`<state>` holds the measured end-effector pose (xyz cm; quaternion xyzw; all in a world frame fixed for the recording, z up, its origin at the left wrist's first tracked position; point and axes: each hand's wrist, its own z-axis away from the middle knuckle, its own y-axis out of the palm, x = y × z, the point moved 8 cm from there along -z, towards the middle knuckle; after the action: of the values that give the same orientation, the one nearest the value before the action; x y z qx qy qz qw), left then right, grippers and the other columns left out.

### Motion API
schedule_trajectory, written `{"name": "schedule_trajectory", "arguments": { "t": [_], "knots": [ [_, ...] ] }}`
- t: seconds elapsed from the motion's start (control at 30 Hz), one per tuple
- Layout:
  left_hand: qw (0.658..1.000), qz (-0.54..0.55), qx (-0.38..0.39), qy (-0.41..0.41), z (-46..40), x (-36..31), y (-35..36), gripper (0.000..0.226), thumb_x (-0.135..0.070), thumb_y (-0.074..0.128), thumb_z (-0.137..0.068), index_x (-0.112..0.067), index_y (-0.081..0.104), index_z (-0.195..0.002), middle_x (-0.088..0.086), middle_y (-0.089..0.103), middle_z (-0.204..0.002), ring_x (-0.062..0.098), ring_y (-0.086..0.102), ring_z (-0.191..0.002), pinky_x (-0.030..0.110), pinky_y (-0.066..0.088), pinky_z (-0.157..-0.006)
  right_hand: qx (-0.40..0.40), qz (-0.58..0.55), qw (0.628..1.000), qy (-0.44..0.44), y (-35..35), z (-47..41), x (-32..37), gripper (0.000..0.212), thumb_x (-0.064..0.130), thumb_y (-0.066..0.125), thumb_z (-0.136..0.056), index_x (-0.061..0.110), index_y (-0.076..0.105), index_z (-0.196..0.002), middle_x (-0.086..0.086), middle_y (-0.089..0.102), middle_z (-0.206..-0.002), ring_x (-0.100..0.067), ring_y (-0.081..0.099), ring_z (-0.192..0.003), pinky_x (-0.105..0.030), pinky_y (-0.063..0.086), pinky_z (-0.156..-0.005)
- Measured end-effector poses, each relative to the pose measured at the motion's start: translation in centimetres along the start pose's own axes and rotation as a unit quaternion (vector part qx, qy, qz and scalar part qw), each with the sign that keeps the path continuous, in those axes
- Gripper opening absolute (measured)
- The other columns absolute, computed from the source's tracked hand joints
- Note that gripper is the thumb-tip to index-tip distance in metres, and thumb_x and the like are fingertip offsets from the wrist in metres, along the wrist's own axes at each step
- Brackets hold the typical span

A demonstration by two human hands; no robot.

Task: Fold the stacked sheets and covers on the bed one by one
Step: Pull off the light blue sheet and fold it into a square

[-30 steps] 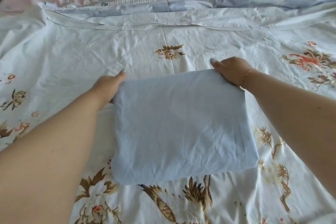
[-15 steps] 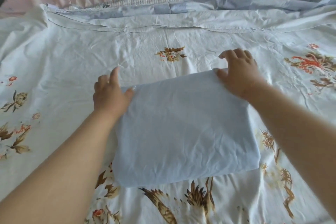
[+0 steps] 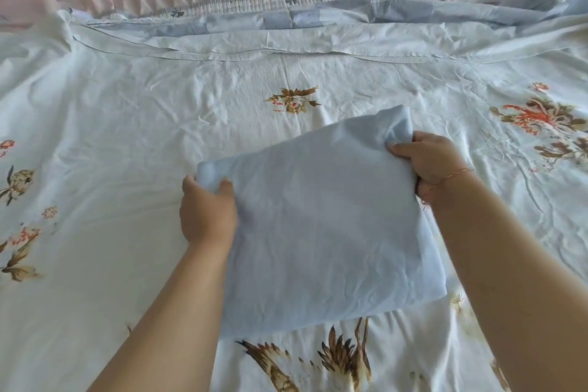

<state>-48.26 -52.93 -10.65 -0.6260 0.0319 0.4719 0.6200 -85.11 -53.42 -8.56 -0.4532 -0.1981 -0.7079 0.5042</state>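
Both hands [image 3: 208, 213] [image 3: 428, 164] grip folded blue sheet [image 3: 321, 232] over floral cover [image 3: 127, 124]

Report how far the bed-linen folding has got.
Done: the pale blue sheet is already folded into a compact rectangle. In hand: the left hand and right hand grip its far corners. Left: the floral sheet lies spread flat, with blue checked covers layered beyond it.

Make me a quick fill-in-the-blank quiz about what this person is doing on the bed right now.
1. Both hands grip a folded sheet coloured pale ____.
2. The right hand wears a thin ____ at the wrist.
3. The left hand grips the sheet's far ____ corner.
4. The spread cover underneath is printed with ____.

Missing words: blue; bracelet; left; flowers
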Motion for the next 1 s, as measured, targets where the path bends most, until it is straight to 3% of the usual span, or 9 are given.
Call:
{"name": "schedule_trajectory", "arguments": {
  "t": [0.13, 0.27, 0.4, 0.47, 0.63, 0.73, 0.83, 0.93, 1.0],
  "knots": [
    [0.995, 0.1, 0.018, -0.01, -2.5, 1.2, 0.6, 0.043, -0.038, 0.059, -0.092, 0.001, 0.064, -0.108, 0.021, 0.068, -0.103, 0.036, 0.064, -0.097, 0.041, 0.048, -0.079, 0.024, 0.005, 0.995, 0.095, -0.7, -2.3, -3.5, 0.009, 0.005, 0.057, -0.091, -0.001, 0.063, -0.089, -0.01, 0.064, -0.069, -0.017, 0.063, -0.049, -0.025, 0.054, -0.05],
    [0.969, 0.208, 0.115, -0.068, -2.9, 2.0, 2.4, 0.043, -0.048, 0.07, -0.08, -0.005, 0.068, -0.08, 0.01, 0.068, -0.08, 0.024, 0.065, -0.074, 0.037, 0.051, -0.068, -0.074, 0.116, 0.988, 0.075, -2.7, -2.6, -3.3, 0.05, 0.052, 0.061, -0.078, 0.003, 0.064, -0.089, -0.011, 0.059, -0.078, -0.027, 0.056, -0.065, -0.036, 0.046, -0.067],
    [0.935, 0.314, 0.158, -0.042, -2.8, 0.6, 2.2, 0.017, -0.025, 0.06, -0.094, -0.01, 0.068, -0.092, 0.011, 0.071, -0.092, 0.025, 0.066, -0.084, 0.036, 0.053, -0.076, 0.136, 0.001, 0.989, 0.056, 1.2, -0.7, -1.7, 0.031, 0.028, 0.058, -0.092, 0.001, 0.066, -0.107, -0.016, 0.069, -0.095, -0.03, 0.066, -0.084, -0.041, 0.058, -0.074],
    [0.927, 0.322, 0.184, -0.053, -3.0, 1.2, 2.7, 0.016, -0.023, 0.057, -0.096, -0.012, 0.068, -0.095, 0.011, 0.071, -0.095, 0.027, 0.067, -0.089, 0.04, 0.055, -0.081, 0.161, -0.002, 0.985, 0.056, 1.8, -1.2, -2.1, 0.028, 0.02, 0.054, -0.095, 0.002, 0.063, -0.115, -0.015, 0.068, -0.099, -0.027, 0.066, -0.083, -0.035, 0.06, -0.066],
    [0.995, 0.01, 0.095, 0.038, -4.1, 0.6, 1.8, 0.057, -0.035, 0.06, -0.091, -0.008, 0.044, -0.138, 0.019, 0.053, -0.134, 0.035, 0.051, -0.121, 0.042, 0.04, -0.101, -0.076, 0.311, 0.947, -0.006, -1.4, -3.1, -1.0, 0.055, 0.041, 0.059, -0.089, 0.011, 0.046, -0.134, -0.009, 0.053, -0.131, -0.03, 0.055, -0.105, -0.036, 0.045, -0.092],
    [0.962, -0.112, -0.007, 0.248, -0.2, -5.5, 0.5, 0.067, -0.047, 0.045, -0.088, -0.01, 0.041, -0.144, 0.019, 0.044, -0.144, 0.036, 0.038, -0.134, 0.045, 0.028, -0.111, -0.149, 0.352, 0.908, -0.172, -0.1, 0.8, 2.7, 0.041, 0.032, 0.052, -0.094, 0.012, 0.048, -0.13, -0.01, 0.049, -0.133, -0.028, 0.045, -0.123, -0.035, 0.034, -0.102],
    [0.906, -0.171, 0.036, 0.386, 5.9, -8.2, 4.6, 0.072, -0.056, 0.032, -0.086, -0.017, 0.042, -0.145, 0.021, 0.037, -0.15, 0.038, 0.031, -0.141, 0.051, 0.011, -0.116, -0.057, 0.423, 0.838, -0.34, 5.5, 5.0, 2.2, 0.044, 0.036, 0.036, -0.096, 0.015, 0.055, -0.129, -0.006, 0.052, -0.135, -0.026, 0.044, -0.128, -0.035, 0.028, -0.109],
    [0.875, -0.266, 0.108, 0.389, 9.8, -5.2, 9.1, 0.073, -0.061, 0.023, -0.09, -0.022, 0.031, -0.151, 0.018, 0.032, -0.154, 0.033, 0.025, -0.145, 0.051, 0.004, -0.117, 0.071, 0.572, 0.774, -0.263, 7.0, 3.8, -4.5, 0.056, 0.046, 0.017, -0.097, 0.03, 0.02, -0.15, 0.009, 0.017, -0.158, -0.01, 0.008, -0.146, -0.036, -0.001, -0.119],
    [0.875, -0.292, 0.134, 0.363, 10.2, -2.9, 10.4, 0.073, -0.061, 0.02, -0.091, -0.021, 0.031, -0.151, 0.018, 0.033, -0.154, 0.032, 0.026, -0.145, 0.05, 0.007, -0.116, 0.083, 0.602, 0.769, -0.197, 5.6, 2.3, -7.2, 0.058, 0.05, 0.015, -0.098, 0.035, 0.001, -0.151, 0.012, 0.001, -0.16, -0.006, -0.008, -0.146, -0.039, -0.011, -0.118]
  ]
}}
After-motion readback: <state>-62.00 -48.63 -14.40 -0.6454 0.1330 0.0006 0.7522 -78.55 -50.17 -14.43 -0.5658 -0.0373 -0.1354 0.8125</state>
